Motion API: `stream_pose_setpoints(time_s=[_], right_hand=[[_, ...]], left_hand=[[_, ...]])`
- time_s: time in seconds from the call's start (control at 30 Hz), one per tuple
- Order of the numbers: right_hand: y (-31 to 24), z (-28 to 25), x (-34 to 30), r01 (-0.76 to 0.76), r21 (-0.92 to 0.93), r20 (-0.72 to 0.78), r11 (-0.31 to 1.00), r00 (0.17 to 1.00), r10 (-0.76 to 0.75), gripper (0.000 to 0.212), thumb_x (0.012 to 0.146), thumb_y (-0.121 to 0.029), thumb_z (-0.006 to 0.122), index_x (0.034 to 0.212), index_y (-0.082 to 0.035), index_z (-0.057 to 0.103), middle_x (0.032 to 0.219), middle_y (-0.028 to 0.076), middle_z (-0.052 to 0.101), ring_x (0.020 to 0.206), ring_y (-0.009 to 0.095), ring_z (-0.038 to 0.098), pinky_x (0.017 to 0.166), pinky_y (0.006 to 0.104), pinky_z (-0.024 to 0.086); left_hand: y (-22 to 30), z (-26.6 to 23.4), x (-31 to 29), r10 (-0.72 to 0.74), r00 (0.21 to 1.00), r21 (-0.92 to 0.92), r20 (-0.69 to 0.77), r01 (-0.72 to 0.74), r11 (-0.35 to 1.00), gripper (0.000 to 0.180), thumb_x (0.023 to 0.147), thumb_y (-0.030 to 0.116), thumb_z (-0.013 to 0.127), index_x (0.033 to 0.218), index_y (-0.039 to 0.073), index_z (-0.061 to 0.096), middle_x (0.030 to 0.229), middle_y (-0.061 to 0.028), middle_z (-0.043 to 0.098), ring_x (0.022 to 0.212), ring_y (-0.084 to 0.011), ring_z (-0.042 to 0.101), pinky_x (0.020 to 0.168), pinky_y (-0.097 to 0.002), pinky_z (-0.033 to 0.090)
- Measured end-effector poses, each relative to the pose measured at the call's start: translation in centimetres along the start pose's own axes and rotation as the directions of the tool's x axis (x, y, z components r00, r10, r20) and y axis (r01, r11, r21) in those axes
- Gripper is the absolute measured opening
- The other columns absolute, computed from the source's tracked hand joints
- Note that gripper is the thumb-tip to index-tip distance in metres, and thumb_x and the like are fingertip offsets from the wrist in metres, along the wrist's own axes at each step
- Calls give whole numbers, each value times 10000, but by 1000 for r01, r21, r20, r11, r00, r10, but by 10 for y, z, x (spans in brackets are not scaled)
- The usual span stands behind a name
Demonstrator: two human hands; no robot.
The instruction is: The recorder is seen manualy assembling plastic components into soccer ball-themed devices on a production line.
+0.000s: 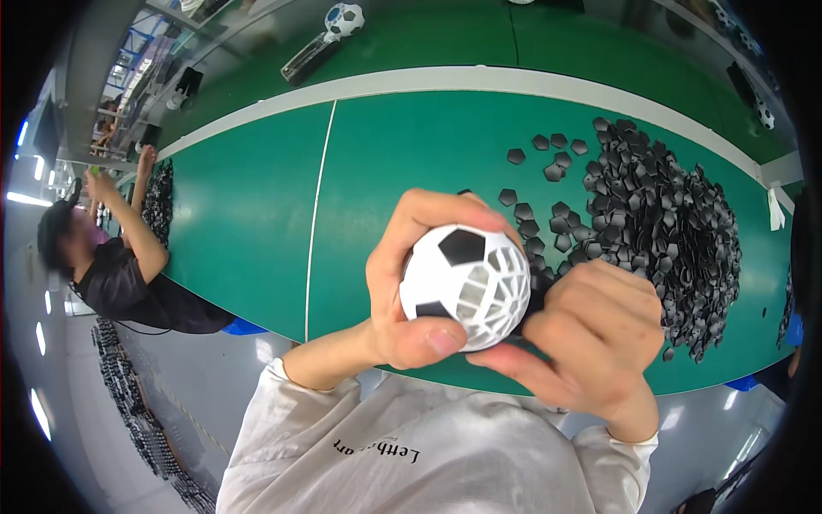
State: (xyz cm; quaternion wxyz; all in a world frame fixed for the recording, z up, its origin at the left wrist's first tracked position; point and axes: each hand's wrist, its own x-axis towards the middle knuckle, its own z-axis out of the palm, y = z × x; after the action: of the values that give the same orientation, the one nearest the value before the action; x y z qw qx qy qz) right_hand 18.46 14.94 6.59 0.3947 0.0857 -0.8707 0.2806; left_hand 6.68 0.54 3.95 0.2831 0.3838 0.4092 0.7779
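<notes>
A white plastic ball (431,265) with black pentagon patches, like a small football, is held up in front of my chest. One side of it is an open white lattice (497,295). My left hand (402,321) wraps around the ball from the left, its thumb across the lower front. My right hand (599,334) is closed at the ball's right side, with its thumb reaching under the lattice. Something dark shows between its curled fingers and the ball, but whether it is gripped there is hidden.
A large heap of black pentagon pieces (676,248) covers the right of the green table (411,154), with several loose ones beside it. A white-edged belt (445,43) beyond carries a ball on a clear-and-black handle (321,51). A co-worker (120,265) sits at the left.
</notes>
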Motion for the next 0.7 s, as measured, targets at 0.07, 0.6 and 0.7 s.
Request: stream_pose_setpoints(time_s=[0.07, 0.6, 0.7], right_hand=[[6, -4, 2, -70, 64, 87, 995, 994, 65, 471, 591, -398, 936, 596, -85, 585, 548, 9, 493, 442, 186, 475, 416, 290, 339], [23, -15, 0, -86, 69, 149, 994, 986, 75, 520, 605, -382, 891, 990, -129, 649, 886, -3, 563, 827, 176, 588, 590, 335, 504], [37, -9, 0, -100, 109, 154, 989, 985, 83, 736, 602, -423, 915, 1183, -79, 623, 1016, 79, 651, 905, 305, 662, 781, 411, 557]], left_hand=[[6, 5, -3, -39, 999, -6, -29, 39, 999, 709, 789, 356, 766, 1258, -90, 479, 1059, -241, 635, 914, -242, 646, 792, -353, 547], [1, -5, 8, 107, 994, 35, 37, -109, 993, 894, 684, 528, 879, 1257, -27, 477, 1059, -262, 636, 886, -255, 657, 785, -335, 566], [4, -23, 9, 132, 990, -173, 47, -122, 977, 1037, 630, 623, 905, 1301, -24, 452, 1070, -247, 620, 912, -258, 664, 813, -301, 585]])
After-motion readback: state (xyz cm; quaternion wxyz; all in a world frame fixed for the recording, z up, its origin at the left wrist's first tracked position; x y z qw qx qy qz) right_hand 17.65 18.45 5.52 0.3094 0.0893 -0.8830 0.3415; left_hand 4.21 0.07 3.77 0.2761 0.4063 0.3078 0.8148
